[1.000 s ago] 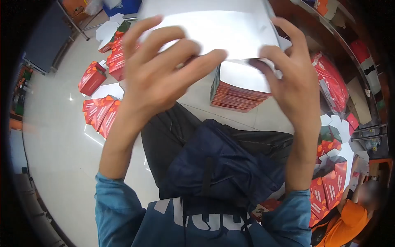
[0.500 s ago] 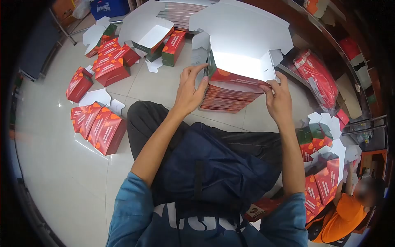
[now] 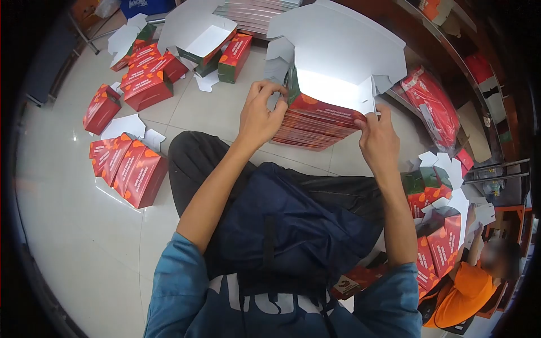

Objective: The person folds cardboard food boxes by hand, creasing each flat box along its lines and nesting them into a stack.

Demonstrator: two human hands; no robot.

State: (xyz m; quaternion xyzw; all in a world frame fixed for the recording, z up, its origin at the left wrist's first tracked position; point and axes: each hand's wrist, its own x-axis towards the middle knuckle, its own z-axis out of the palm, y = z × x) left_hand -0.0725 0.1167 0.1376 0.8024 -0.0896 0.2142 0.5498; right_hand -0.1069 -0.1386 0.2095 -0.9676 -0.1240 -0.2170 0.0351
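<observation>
In front of me an open cardboard box [image 3: 329, 93], white inside and red and green outside, rests on a stack of flat red box blanks [image 3: 315, 129]. Its lid flap stands raised at the back. My left hand [image 3: 262, 112] is closed at the box's front left corner, fingertips partly hidden behind the green side. At the front right corner my right hand [image 3: 380, 132] pinches the wall between thumb and fingers. A dark blue cloth [image 3: 287, 219] lies over my lap.
Red boxes [image 3: 146, 79] stand on the floor at the left, with more nested boxes [image 3: 135, 172] nearer me. Another open box [image 3: 208, 42] sits behind. At the right are several boxes [image 3: 442, 242], a red plastic-wrapped pack [image 3: 431, 107] and a person in orange [image 3: 468, 293].
The view has shifted slightly. Both hands stay at the box's front corners, and my left fingers have curled more around its left corner. The person at the right has moved an arm slightly.
</observation>
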